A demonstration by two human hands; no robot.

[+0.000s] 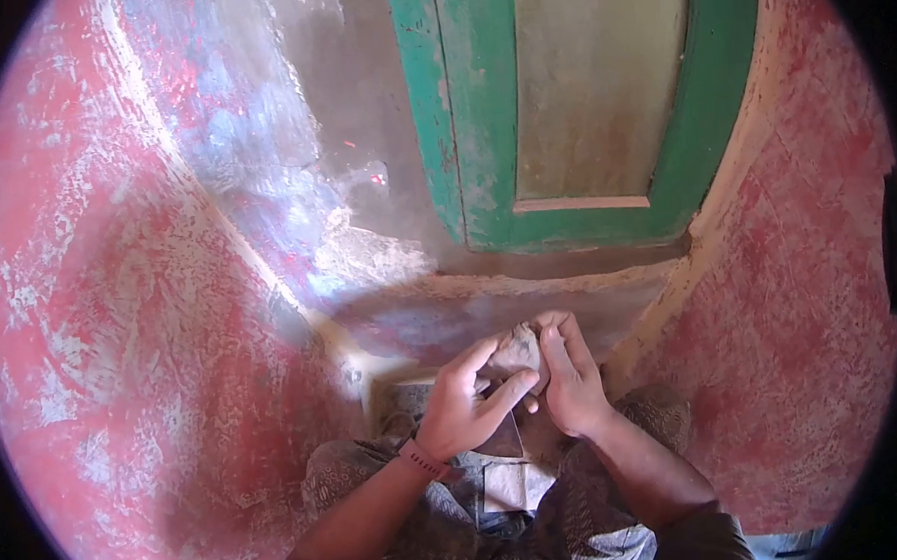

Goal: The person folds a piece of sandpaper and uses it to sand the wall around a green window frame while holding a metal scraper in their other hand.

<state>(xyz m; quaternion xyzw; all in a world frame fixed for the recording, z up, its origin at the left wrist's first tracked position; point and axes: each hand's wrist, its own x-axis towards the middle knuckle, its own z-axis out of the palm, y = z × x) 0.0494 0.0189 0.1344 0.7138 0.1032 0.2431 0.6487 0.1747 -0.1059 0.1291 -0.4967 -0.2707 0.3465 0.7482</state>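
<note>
A greyish-brown lump (518, 352), which looks like clay, is cupped between my two hands in front of my lap. My left hand (464, 404), with a dark reddish band (423, 459) on its wrist, curls round the lump's left side, its thumb across the lower front. On the other side, my right hand (573, 385) closes over the lump with bent fingers, hiding much of that side. Just under the hands shows a dark brown, pointed flat piece (504, 440). Lower still, a pale square piece (513, 487) lies between my legs.
Patterned cloth covers my knees (342, 475), spread on both sides. Worn red walls stand close at left (173, 392) and right (790, 315). Ahead, a green-framed panel (482, 128) rises above a rough plaster ledge (559, 285).
</note>
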